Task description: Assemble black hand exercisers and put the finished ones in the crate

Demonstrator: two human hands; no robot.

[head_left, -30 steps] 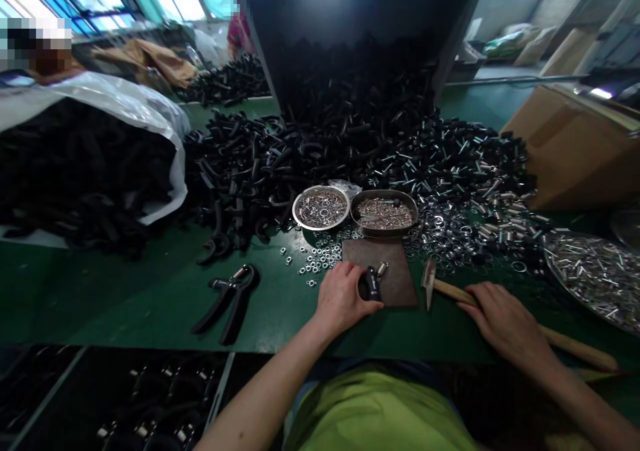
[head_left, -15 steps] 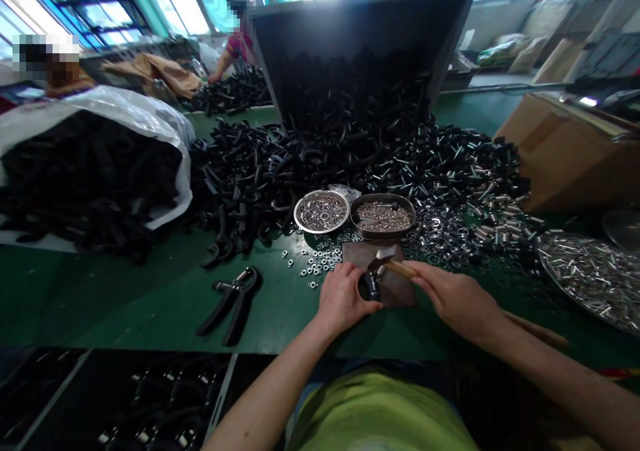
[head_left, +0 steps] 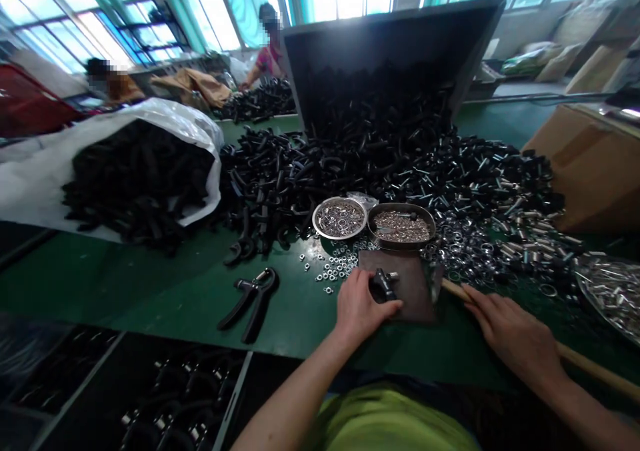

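Fingers [head_left: 354,283] and thumb of the left hand [head_left: 356,311] are pinching a small black curved piece [head_left: 384,287] from its left side, thumb at the near end, fingertips by the far end. That piece is sitting over a flat brown square pad [head_left: 417,304], its long axis running mostly away from the person, with the far end slanting left. A short silver spring [head_left: 394,276] is poking out from its upper right, facing the other hand. The left hand is clearly the nearer one, touching the piece, while the right hand [head_left: 513,328] is lying well to the right of it, fingers curling over the wooden handle of a hammer [head_left: 454,290]. The hammer's blurred head is pointing toward the pad's right edge, between piece and right hand; whether it is touching anything is not showing. Left of the left hand, a black two-legged hand grip [head_left: 258,316] is lying on the green surface [head_left: 170,298]. Small silver rings [head_left: 334,269] are scattering beyond the left hand, near a round metal dish [head_left: 315,223].
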